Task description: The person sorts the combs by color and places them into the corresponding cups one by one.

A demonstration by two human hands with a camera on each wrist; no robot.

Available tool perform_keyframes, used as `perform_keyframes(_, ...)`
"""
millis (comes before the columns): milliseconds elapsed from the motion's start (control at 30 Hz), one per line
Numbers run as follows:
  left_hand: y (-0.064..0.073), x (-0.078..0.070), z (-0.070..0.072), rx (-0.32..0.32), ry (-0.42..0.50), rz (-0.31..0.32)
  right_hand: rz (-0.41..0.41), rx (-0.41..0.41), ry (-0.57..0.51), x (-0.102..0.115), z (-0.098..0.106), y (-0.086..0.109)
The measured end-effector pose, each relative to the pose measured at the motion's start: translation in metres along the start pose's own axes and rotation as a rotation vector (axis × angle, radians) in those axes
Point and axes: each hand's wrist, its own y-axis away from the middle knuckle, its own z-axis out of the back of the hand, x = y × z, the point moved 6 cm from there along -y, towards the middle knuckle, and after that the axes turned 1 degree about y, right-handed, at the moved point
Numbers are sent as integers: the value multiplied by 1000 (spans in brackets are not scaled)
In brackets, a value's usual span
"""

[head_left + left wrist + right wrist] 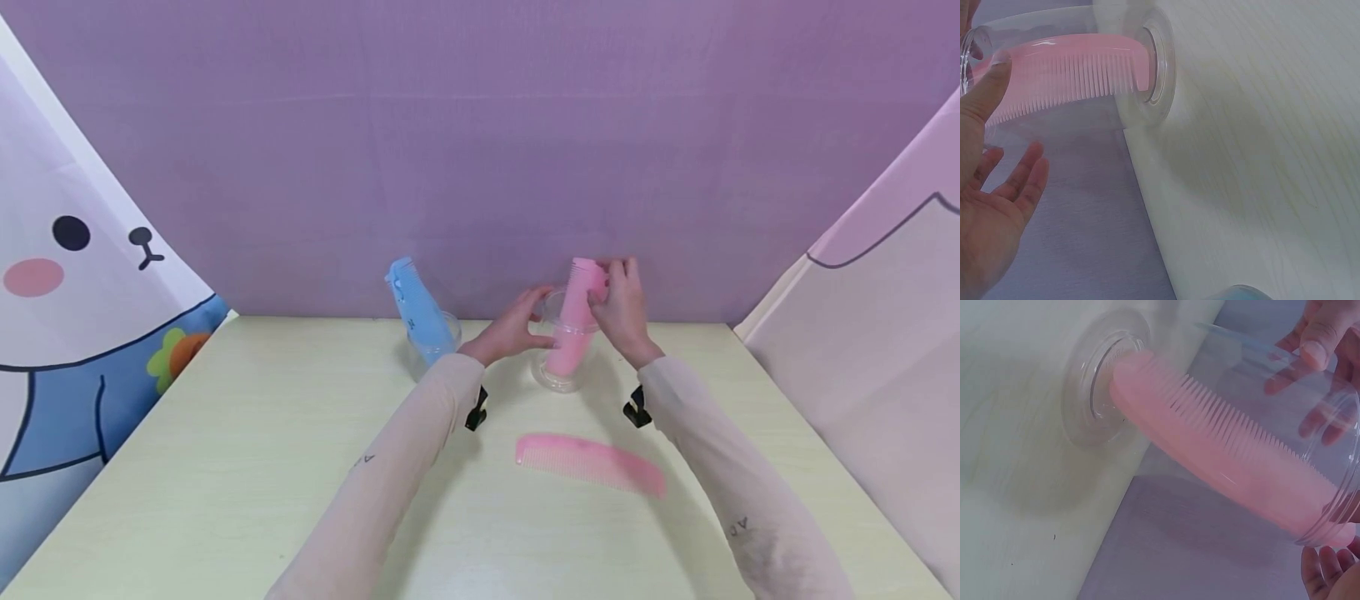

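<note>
A clear plastic cup (pixel 556 385) with a flared foot stands on the table. Inside it leans a pink comb (pixel 577 304), its upper end above the rim; whether it is a single comb cannot be told. My left hand (pixel 510 329) holds the cup's left side near the rim, thumb in front and fingers partly behind the clear wall. At the top, my right hand (pixel 622 312) pinches the pink comb between thumb and fingers. The comb's lower end reaches the cup's bottom, as the left wrist view shows. Another pink comb (pixel 592 461) lies flat nearer to me.
Left of my left hand, a second clear cup (pixel 452 327) holds blue comb material (pixel 417 308) leaning to the left. A purple cloth (pixel 480 167) hangs behind the pale table (pixel 247 433). Printed cloths rise along both sides.
</note>
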Motion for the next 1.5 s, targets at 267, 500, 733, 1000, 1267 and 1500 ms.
perform_keyframes(267,0,-1,-1,5,6,0,-20,29,-35,-6,1,-2)
perform_keyframes(500,0,-1,0,5,-13,1,29,7,-71,-3,7,-2)
perform_keyframes(733,2,-3,1,6,-17,12,41,-4,-134,0,20,-1)
perform_keyframes(1000,2,-4,1,4,-16,13,79,-3,-144,5,38,9)
perform_keyframes(1267,0,-1,0,3,17,-8,175,20,-91,8,43,30)
perform_keyframes(1500,0,-1,0,2,-7,-3,244,85,-88,8,35,57)
